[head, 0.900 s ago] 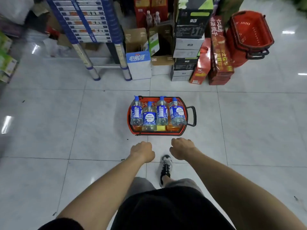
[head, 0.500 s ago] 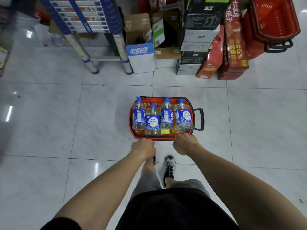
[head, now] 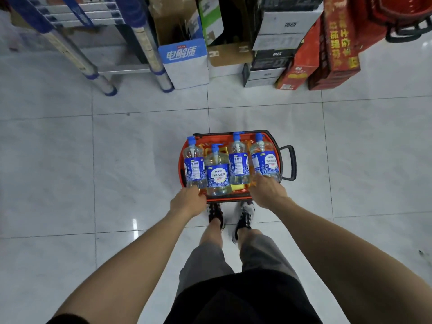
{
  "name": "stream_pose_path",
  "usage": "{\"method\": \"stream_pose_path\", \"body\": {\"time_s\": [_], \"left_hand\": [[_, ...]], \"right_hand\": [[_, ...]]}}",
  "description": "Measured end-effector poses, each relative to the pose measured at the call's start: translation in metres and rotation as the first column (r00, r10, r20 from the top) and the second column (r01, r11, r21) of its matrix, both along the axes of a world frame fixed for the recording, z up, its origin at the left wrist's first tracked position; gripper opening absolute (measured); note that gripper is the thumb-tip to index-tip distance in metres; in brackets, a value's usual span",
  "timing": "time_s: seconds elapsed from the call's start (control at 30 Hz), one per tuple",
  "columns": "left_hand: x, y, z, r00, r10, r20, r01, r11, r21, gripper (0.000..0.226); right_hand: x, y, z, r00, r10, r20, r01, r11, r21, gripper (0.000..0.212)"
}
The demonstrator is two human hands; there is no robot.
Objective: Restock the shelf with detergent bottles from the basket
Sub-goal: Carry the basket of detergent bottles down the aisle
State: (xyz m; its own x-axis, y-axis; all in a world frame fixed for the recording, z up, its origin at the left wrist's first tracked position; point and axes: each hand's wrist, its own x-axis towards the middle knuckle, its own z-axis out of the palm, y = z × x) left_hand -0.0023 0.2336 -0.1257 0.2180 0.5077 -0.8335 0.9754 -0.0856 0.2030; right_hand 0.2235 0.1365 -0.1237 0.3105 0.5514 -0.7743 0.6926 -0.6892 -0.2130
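Note:
A red basket (head: 277, 146) with a black side handle (head: 291, 162) stands on the tiled floor just in front of my feet. Several clear detergent bottles with blue pumps and blue labels stand upright in it: the leftmost bottle (head: 194, 166), a lower bottle (head: 217, 177) beside it, a third bottle (head: 238, 166), and the rightmost bottle (head: 265, 162). My left hand (head: 188, 203) curls over the basket's near left corner, by the leftmost bottle's base. My right hand (head: 267, 191) curls over the near right corner and covers the rightmost bottle's base. The fingertips are hidden.
A ladder's feet (head: 109, 90) stand at the back left. Behind the basket are a blue-and-white carton (head: 184, 64), stacked black-and-white boxes (head: 273, 54) and red cartons (head: 334, 54). Stacked red baskets (head: 397, 17) sit at the top right. My shoes (head: 216, 215) touch the basket's near side.
I have stepped up to the basket. Both hands went from hanging as fists short of it to reaching its near corners.

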Motion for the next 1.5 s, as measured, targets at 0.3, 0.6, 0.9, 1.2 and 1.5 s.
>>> {"method": "stream_pose_path", "body": {"time_s": [0.3, 0.6, 0.9, 1.2, 1.5], "left_hand": [[0.006, 0.063, -0.084, 0.880, 0.475, 0.004, -0.475, 0.880, 0.002, 0.027], [0.006, 0.110, -0.180, 0.601, 0.799, -0.015, -0.798, 0.601, 0.045, 0.032], [0.013, 0.116, -0.264, 0.432, 0.901, -0.044, -0.902, 0.430, -0.042, 0.070], [-0.020, 0.107, -0.313, 0.303, 0.953, 0.009, -0.949, 0.302, -0.094, 0.065], [-0.004, 0.097, -0.315, 0.224, 0.971, 0.079, -0.974, 0.220, 0.057, 0.046]], "right_hand": [[0.064, 0.025, -0.073, 0.867, -0.496, -0.037, 0.496, 0.868, -0.012, 0.040], [0.140, 0.033, -0.173, 0.732, -0.679, 0.056, 0.681, 0.728, -0.083, 0.050], [0.154, 0.038, -0.252, 0.548, -0.833, 0.081, 0.835, 0.538, -0.117, 0.077], [0.162, 0.026, -0.300, 0.466, -0.885, 0.001, 0.881, 0.464, -0.093, 0.081], [0.165, 0.031, -0.314, 0.409, -0.912, 0.025, 0.912, 0.408, -0.031, 0.046]]}}
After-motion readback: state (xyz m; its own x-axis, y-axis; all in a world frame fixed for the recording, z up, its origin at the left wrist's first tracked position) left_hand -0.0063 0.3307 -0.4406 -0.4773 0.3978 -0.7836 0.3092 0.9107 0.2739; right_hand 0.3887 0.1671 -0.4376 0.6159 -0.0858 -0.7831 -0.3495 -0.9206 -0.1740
